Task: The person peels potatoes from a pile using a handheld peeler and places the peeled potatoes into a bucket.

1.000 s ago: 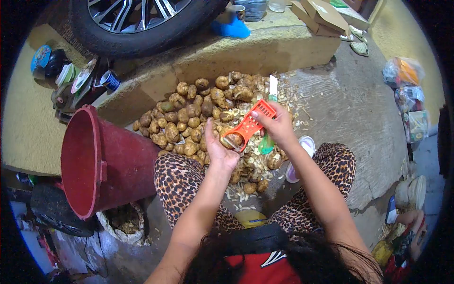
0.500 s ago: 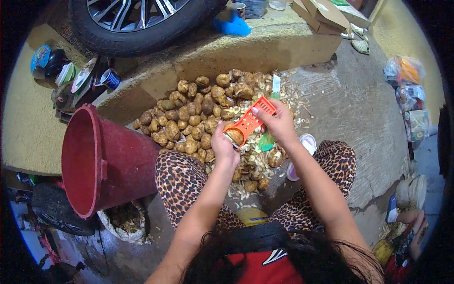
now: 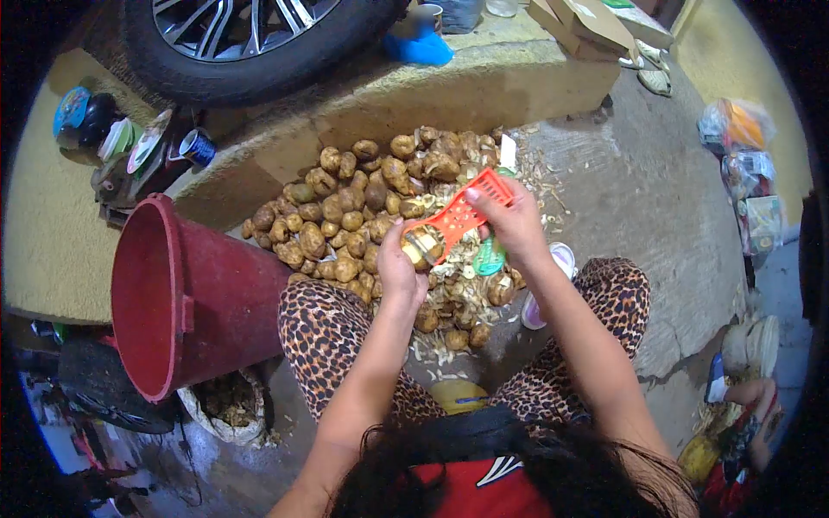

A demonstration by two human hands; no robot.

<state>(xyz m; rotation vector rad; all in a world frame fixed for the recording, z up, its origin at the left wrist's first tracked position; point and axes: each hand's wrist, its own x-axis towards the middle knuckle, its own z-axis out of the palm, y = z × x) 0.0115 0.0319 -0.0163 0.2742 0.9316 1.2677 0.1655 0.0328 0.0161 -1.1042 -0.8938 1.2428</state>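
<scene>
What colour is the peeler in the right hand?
The peeler in the right hand is bright orange-red; the head view, the only one, shows it.

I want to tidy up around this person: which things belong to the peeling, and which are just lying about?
Part of the job:
orange peeler, in the right hand
potato, in the left hand
potato pile
red bucket, possibly

Apparently just lying about:
tyre
cardboard box
blue cup
</scene>
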